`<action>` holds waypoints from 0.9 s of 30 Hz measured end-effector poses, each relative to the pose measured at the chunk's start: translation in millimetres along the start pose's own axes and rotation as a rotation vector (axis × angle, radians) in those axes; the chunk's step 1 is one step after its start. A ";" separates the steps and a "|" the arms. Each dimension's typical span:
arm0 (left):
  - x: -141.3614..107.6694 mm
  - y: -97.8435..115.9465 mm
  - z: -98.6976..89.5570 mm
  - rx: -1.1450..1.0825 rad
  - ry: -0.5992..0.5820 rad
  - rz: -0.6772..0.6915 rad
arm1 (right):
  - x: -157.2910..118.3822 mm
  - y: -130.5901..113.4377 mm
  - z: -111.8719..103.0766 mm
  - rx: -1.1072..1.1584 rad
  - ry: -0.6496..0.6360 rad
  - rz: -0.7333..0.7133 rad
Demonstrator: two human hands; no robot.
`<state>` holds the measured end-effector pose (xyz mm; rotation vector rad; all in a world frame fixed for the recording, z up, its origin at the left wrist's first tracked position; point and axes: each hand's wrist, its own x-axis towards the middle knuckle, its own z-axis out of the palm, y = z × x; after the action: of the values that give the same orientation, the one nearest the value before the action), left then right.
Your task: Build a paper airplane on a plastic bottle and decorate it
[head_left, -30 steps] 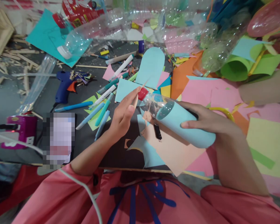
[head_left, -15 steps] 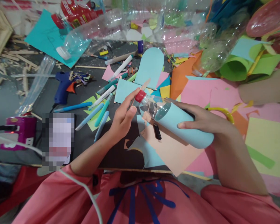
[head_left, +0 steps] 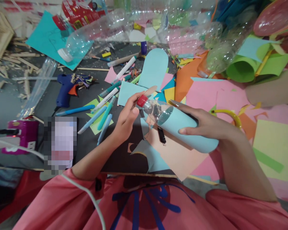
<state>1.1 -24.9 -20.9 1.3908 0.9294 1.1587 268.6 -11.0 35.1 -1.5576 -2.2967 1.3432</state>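
A clear plastic bottle point(head_left: 156, 108) with a red cap point(head_left: 142, 101) lies tilted between my hands, its neck pointing left. Light-blue paper point(head_left: 189, 132) is rolled round its body. My right hand point(head_left: 206, 123) grips the paper-covered part, thumb in front. By its fingertips a dark pointed tip point(head_left: 174, 103) pokes out; what it belongs to is mostly hidden. My left hand point(head_left: 126, 119) closes on the cap end, with the thumb near the cap. A pale beige tapered piece point(head_left: 150, 91) shows just past the left fingertips; I cannot tell what it is.
Left lie a blue glue gun point(head_left: 63, 91), several markers point(head_left: 105, 115), a pixelated phone point(head_left: 62, 140) and a purple power box point(head_left: 20, 135). A black clip-like object point(head_left: 162, 136) lies on peach paper point(head_left: 182, 159). Clear bottles point(head_left: 98, 32) line the back; a yellow curved handle point(head_left: 235, 118) lies right.
The bottle and both hands have shifted slightly left. The beige piece has tipped lower beside the cap. My grip looks the same.
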 end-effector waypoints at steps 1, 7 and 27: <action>-0.2 -0.7 0.0 -0.004 0.002 -0.011 | -0.2 -0.1 0.1 -0.005 0.003 -0.006; -1.3 -0.5 0.9 -0.109 0.021 -0.114 | -1.3 -0.3 1.9 -0.031 0.029 0.024; -3.1 -4.0 4.0 -0.010 -0.098 -0.086 | -4.7 -28.9 5.3 -0.188 0.044 0.014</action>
<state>4.5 -28.3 -25.2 1.3743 0.9039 1.0209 247.3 -21.1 53.2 -1.6397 -2.4519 1.1114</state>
